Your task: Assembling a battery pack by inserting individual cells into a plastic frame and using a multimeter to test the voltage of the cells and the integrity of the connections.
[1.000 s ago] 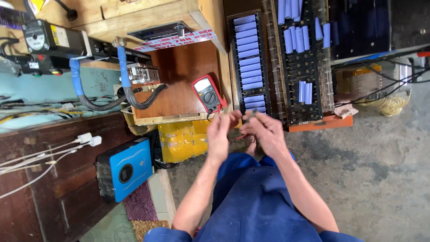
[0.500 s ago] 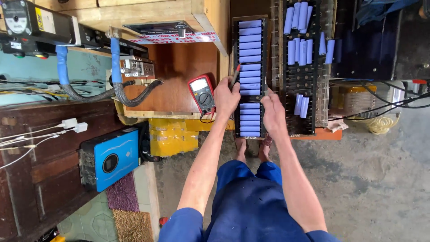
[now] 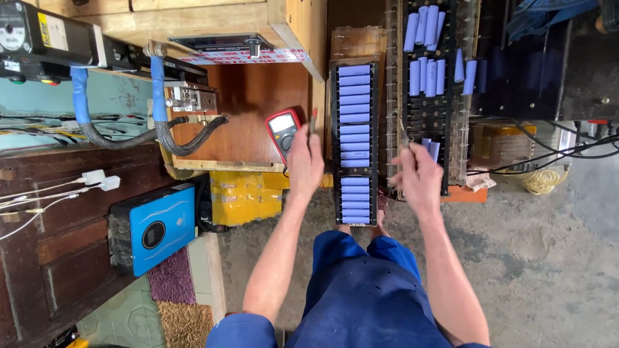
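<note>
- At 12 o'clock, my left hand (image 3: 304, 162) pinches the red probe (image 3: 313, 122), my right hand (image 3: 419, 177) pinches the dark probe (image 3: 403, 134).
- Risk: a probe tip slips off target, bridges neighbouring blue cells (image 3: 354, 138) in the rack (image 3: 333, 148), shorts.
- Multimeter (image 3: 284, 132) at 11 o'clock could get knocked.

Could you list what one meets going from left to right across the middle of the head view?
Blue box → yellow wrapped block → red multimeter → left hand holding a probe → row of blue cells → right hand holding a probe → coiled cable.

A battery workshop: racks of blue cylindrical cells (image 3: 354, 138) at twelve o'clock, a red multimeter (image 3: 283, 131) at eleven, a cabled welding machine (image 3: 48, 38) at ten.
</note>
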